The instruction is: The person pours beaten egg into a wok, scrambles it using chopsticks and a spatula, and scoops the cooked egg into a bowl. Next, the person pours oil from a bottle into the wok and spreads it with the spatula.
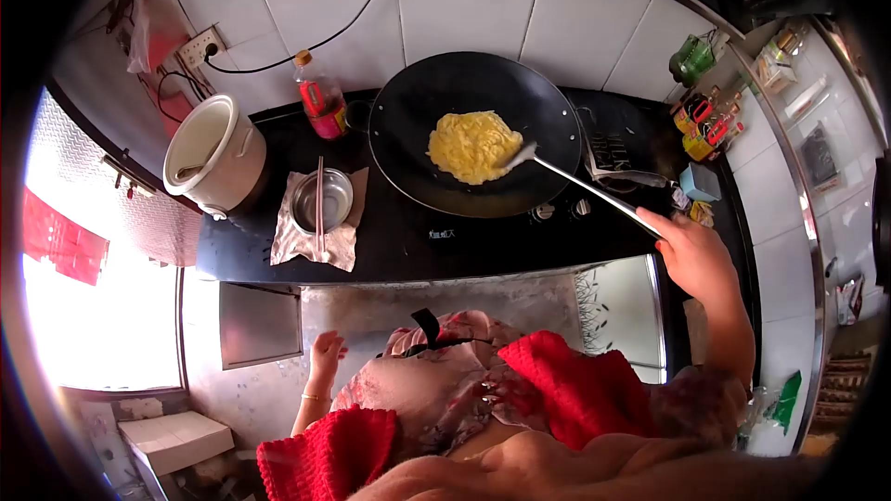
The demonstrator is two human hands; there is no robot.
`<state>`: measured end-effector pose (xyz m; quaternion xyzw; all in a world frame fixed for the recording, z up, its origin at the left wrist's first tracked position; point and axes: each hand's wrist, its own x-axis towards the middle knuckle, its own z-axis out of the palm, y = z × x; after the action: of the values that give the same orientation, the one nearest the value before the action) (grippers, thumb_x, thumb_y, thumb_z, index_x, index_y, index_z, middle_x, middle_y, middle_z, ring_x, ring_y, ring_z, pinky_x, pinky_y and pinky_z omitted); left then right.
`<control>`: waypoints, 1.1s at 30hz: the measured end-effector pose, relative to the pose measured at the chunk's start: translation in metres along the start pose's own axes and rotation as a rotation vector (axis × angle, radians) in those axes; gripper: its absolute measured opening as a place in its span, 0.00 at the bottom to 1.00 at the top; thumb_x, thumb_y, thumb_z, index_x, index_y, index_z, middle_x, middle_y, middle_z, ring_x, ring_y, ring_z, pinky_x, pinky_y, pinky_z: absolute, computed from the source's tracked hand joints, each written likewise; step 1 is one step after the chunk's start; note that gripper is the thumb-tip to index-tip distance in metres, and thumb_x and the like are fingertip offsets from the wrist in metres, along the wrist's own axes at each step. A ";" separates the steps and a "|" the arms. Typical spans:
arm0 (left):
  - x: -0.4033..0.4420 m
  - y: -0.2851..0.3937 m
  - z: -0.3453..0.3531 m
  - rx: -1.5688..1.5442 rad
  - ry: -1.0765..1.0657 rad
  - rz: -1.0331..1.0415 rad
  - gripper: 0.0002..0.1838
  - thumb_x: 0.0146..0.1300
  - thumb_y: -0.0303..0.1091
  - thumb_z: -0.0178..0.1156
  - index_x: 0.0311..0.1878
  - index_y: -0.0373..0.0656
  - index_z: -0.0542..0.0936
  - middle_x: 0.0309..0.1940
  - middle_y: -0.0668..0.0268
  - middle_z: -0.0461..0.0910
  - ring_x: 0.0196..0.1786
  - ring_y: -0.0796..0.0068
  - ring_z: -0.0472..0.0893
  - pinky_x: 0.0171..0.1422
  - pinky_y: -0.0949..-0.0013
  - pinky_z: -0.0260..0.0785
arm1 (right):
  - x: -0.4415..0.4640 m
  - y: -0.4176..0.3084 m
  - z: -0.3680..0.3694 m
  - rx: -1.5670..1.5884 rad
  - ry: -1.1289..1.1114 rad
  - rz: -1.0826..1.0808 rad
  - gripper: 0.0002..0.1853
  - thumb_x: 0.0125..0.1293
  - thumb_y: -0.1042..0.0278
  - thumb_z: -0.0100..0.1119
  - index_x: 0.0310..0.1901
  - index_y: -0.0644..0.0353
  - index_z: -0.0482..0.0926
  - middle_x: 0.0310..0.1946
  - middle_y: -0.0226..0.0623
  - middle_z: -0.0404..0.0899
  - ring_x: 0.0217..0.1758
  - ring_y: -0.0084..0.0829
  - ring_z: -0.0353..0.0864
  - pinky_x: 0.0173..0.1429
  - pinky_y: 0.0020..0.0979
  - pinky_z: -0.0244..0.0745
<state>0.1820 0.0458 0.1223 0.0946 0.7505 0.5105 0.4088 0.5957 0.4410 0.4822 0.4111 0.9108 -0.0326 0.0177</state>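
My right hand (694,255) is closed around the handle of a long metal spatula (594,189). Its blade rests at the right edge of a yellow cooked egg (471,147) lying in a large black wok (418,93). The egg looks soft and folded, and part of the blade is hidden against it. Away from the counter, my left hand (327,357) hangs in front of my body with loosely bent fingers and nothing visible in it.
On the black stove top (371,255), a metal bowl (342,195) with chopsticks (320,209) across it sits on a cloth (290,239). A cream pot (209,153) and a sauce bottle (322,102) stand left of the wok. Bottles (707,125) and a blue container (698,183) are at right.
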 end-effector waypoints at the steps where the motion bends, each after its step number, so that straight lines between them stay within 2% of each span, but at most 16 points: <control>1: 0.000 -0.019 -0.014 0.036 0.026 -0.046 0.15 0.61 0.29 0.56 0.51 0.37 0.73 0.36 0.61 0.79 0.30 0.73 0.81 0.30 0.74 0.71 | 0.000 -0.009 -0.004 -0.026 -0.058 0.027 0.26 0.58 0.74 0.56 0.60 0.43 0.71 0.29 0.45 0.75 0.32 0.47 0.77 0.36 0.43 0.73; 3: -0.001 -0.049 -0.035 0.032 0.065 -0.158 0.16 0.61 0.27 0.52 0.52 0.36 0.72 0.36 0.60 0.79 0.28 0.70 0.81 0.29 0.72 0.72 | 0.002 -0.028 -0.009 -0.077 -0.175 0.081 0.26 0.59 0.74 0.55 0.60 0.43 0.71 0.29 0.45 0.75 0.31 0.47 0.77 0.36 0.43 0.73; 8: -0.016 -0.074 -0.061 0.117 0.100 -0.308 0.18 0.58 0.25 0.46 0.52 0.34 0.71 0.36 0.58 0.78 0.28 0.67 0.81 0.27 0.68 0.72 | 0.052 -0.038 0.061 0.054 -0.042 0.041 0.25 0.59 0.73 0.55 0.60 0.46 0.70 0.30 0.49 0.77 0.33 0.50 0.78 0.38 0.44 0.74; 12: -0.028 -0.086 -0.071 0.059 0.153 -0.418 0.17 0.58 0.24 0.47 0.52 0.34 0.71 0.34 0.57 0.78 0.25 0.65 0.81 0.25 0.68 0.72 | 0.092 -0.036 0.109 0.187 0.079 0.048 0.25 0.60 0.72 0.55 0.60 0.45 0.70 0.29 0.52 0.78 0.33 0.51 0.79 0.37 0.44 0.74; 15: -0.013 -0.174 -0.099 -0.070 0.162 -0.327 0.14 0.57 0.23 0.47 0.46 0.33 0.75 0.29 0.58 0.78 0.23 0.65 0.81 0.24 0.68 0.72 | 0.111 -0.052 0.101 0.187 0.115 0.062 0.25 0.60 0.72 0.54 0.60 0.45 0.70 0.29 0.53 0.78 0.33 0.52 0.78 0.38 0.45 0.74; 16: -0.002 -0.203 -0.111 -0.087 0.079 -0.310 0.11 0.55 0.22 0.48 0.39 0.32 0.77 0.26 0.60 0.77 0.22 0.66 0.80 0.25 0.68 0.74 | 0.117 -0.056 0.098 0.193 0.125 0.063 0.25 0.60 0.71 0.54 0.60 0.45 0.70 0.29 0.53 0.77 0.33 0.52 0.78 0.39 0.45 0.74; 17: 0.001 -0.213 -0.114 -0.072 0.083 -0.304 0.10 0.55 0.22 0.49 0.39 0.31 0.77 0.25 0.61 0.77 0.22 0.67 0.79 0.26 0.68 0.75 | 0.125 -0.059 0.100 0.202 0.117 0.053 0.25 0.60 0.71 0.54 0.61 0.45 0.70 0.29 0.53 0.78 0.33 0.52 0.78 0.39 0.45 0.74; 21: 0.002 -0.225 -0.118 -0.031 0.129 -0.260 0.11 0.55 0.23 0.50 0.39 0.30 0.78 0.24 0.61 0.77 0.23 0.69 0.79 0.28 0.67 0.76 | 0.135 -0.065 0.123 0.154 0.104 -0.025 0.26 0.60 0.71 0.54 0.62 0.44 0.68 0.31 0.52 0.78 0.33 0.51 0.79 0.39 0.45 0.75; 25: 0.002 -0.217 -0.114 -0.044 0.147 -0.318 0.12 0.55 0.23 0.51 0.41 0.28 0.78 0.25 0.60 0.77 0.26 0.69 0.79 0.29 0.67 0.77 | 0.097 -0.073 0.064 0.134 -0.062 0.017 0.25 0.58 0.72 0.55 0.60 0.46 0.70 0.31 0.51 0.79 0.33 0.52 0.78 0.39 0.45 0.74; 27: 0.006 -0.219 -0.113 -0.020 0.122 -0.303 0.10 0.56 0.24 0.51 0.39 0.31 0.78 0.25 0.60 0.77 0.26 0.67 0.79 0.28 0.65 0.76 | 0.083 -0.065 0.051 0.119 -0.047 0.042 0.25 0.58 0.73 0.54 0.59 0.46 0.71 0.31 0.52 0.78 0.34 0.52 0.79 0.38 0.46 0.73; 28: 0.011 -0.228 -0.117 0.095 0.051 -0.225 0.09 0.56 0.25 0.51 0.37 0.32 0.78 0.25 0.60 0.77 0.25 0.66 0.79 0.27 0.65 0.74 | 0.084 -0.060 0.051 0.097 -0.040 0.046 0.25 0.58 0.73 0.54 0.59 0.47 0.71 0.31 0.52 0.78 0.34 0.52 0.79 0.38 0.45 0.73; 29: 0.018 -0.236 -0.121 0.372 -0.074 -0.025 0.08 0.57 0.26 0.51 0.35 0.34 0.78 0.24 0.60 0.77 0.25 0.65 0.80 0.26 0.64 0.73 | 0.086 -0.054 0.054 0.077 -0.033 0.052 0.25 0.58 0.74 0.53 0.59 0.47 0.71 0.31 0.51 0.78 0.33 0.51 0.79 0.38 0.45 0.73; 31: 0.031 -0.248 -0.128 0.976 -0.225 0.532 0.07 0.57 0.27 0.50 0.32 0.36 0.78 0.23 0.61 0.76 0.25 0.64 0.80 0.24 0.63 0.71 | 0.100 -0.056 0.073 0.073 0.011 0.077 0.26 0.57 0.74 0.53 0.60 0.47 0.71 0.30 0.51 0.78 0.33 0.51 0.79 0.38 0.45 0.74; 33: 0.038 -0.239 -0.126 1.130 -0.243 0.734 0.08 0.58 0.28 0.50 0.28 0.39 0.78 0.22 0.61 0.75 0.24 0.62 0.80 0.22 0.62 0.69 | 0.111 -0.068 0.095 0.076 0.032 0.038 0.27 0.58 0.73 0.53 0.61 0.46 0.69 0.28 0.51 0.77 0.32 0.51 0.78 0.38 0.45 0.74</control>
<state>0.1335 -0.1298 -0.0810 0.5986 0.7697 0.1320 0.1786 0.4718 0.4720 0.3836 0.4292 0.9011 -0.0603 -0.0120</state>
